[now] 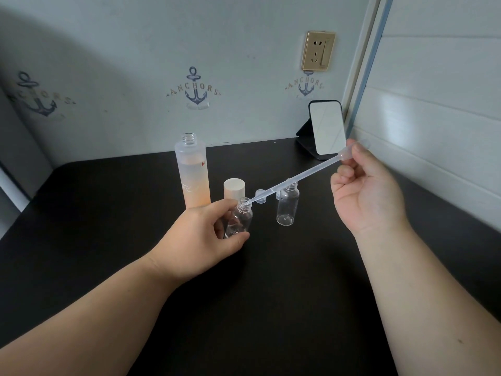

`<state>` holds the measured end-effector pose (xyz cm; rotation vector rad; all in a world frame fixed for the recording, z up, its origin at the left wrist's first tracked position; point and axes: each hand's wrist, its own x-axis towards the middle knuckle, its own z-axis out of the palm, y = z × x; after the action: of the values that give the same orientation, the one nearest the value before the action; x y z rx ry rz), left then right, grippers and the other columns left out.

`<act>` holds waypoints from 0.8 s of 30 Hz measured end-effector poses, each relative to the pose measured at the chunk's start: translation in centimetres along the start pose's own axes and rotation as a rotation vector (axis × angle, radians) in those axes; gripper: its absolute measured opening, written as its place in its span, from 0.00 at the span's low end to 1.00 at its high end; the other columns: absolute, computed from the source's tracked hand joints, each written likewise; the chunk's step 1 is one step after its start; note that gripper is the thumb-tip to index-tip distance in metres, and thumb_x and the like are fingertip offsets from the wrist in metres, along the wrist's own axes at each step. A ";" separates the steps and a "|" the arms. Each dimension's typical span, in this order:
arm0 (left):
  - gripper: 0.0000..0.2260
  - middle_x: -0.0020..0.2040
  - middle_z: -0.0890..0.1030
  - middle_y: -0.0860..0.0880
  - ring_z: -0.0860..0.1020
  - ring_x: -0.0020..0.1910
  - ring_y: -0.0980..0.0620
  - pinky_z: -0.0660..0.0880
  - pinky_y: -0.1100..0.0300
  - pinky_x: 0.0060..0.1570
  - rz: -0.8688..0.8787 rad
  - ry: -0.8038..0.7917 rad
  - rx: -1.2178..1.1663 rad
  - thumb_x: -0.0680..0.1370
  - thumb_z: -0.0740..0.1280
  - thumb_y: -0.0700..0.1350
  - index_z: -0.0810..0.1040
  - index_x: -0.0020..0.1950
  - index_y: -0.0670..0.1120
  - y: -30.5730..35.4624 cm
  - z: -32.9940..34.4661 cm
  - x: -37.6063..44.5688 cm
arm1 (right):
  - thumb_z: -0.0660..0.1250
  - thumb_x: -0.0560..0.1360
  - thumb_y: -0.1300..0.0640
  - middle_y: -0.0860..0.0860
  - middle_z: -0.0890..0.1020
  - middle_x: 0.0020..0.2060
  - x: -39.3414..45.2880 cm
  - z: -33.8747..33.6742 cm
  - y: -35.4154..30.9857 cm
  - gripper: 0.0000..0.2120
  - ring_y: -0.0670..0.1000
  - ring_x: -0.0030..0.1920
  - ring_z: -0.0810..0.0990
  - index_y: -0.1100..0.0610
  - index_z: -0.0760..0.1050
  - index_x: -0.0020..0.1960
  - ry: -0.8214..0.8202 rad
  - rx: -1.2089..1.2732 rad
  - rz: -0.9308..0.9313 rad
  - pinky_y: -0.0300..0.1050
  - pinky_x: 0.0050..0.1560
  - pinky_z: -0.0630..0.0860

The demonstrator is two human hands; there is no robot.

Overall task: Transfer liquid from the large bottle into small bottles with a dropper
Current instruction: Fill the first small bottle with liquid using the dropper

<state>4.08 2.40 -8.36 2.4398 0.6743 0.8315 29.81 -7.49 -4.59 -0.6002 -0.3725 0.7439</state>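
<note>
A small clear plastic bottle [238, 219] is gripped by the left hand [206, 237] on the black desk [271, 294]. A translucent plastic dropper [298, 178], pinched at its bulb by the right hand [366, 194], is tipped into its mouth. A pale anchor-printed wall [135, 77] is seen behind.

Dropper [298, 178] tip in small bottle [240, 218] mouth

I take this for a room in a home, perhaps a bedroom corner. Anchor-print wallpaper [195, 89] covers the wall above my dark table [108, 213], with a gold wall socket [317, 51], a small standing mirror [326, 127] and a frosted toiletry bottle [193, 172].
</note>
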 end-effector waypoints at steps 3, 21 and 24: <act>0.15 0.40 0.77 0.59 0.77 0.38 0.53 0.71 0.69 0.37 -0.003 -0.005 -0.006 0.73 0.75 0.52 0.80 0.58 0.53 0.0 0.0 0.0 | 0.73 0.74 0.62 0.50 0.81 0.34 0.0 -0.1 0.0 0.05 0.45 0.28 0.73 0.60 0.82 0.50 -0.005 -0.006 -0.008 0.35 0.31 0.70; 0.17 0.41 0.77 0.66 0.77 0.40 0.53 0.72 0.69 0.38 -0.001 -0.002 0.009 0.73 0.76 0.50 0.80 0.60 0.53 0.3 0.0 -0.1 | 0.72 0.76 0.63 0.51 0.81 0.35 0.1 -0.2 -0.2 0.04 0.45 0.29 0.73 0.60 0.83 0.50 -0.005 -0.008 -0.034 0.34 0.32 0.70; 0.16 0.43 0.77 0.64 0.77 0.41 0.53 0.73 0.66 0.38 -0.004 -0.006 0.013 0.73 0.76 0.51 0.80 0.59 0.53 0.1 0.0 -0.1 | 0.72 0.75 0.62 0.51 0.82 0.35 0.1 -0.1 0.0 0.04 0.45 0.30 0.74 0.60 0.83 0.50 -0.007 -0.008 -0.029 0.35 0.32 0.71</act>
<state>4.01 2.23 -8.29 2.4505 0.6845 0.8205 29.99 -7.46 -4.67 -0.5990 -0.3902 0.7173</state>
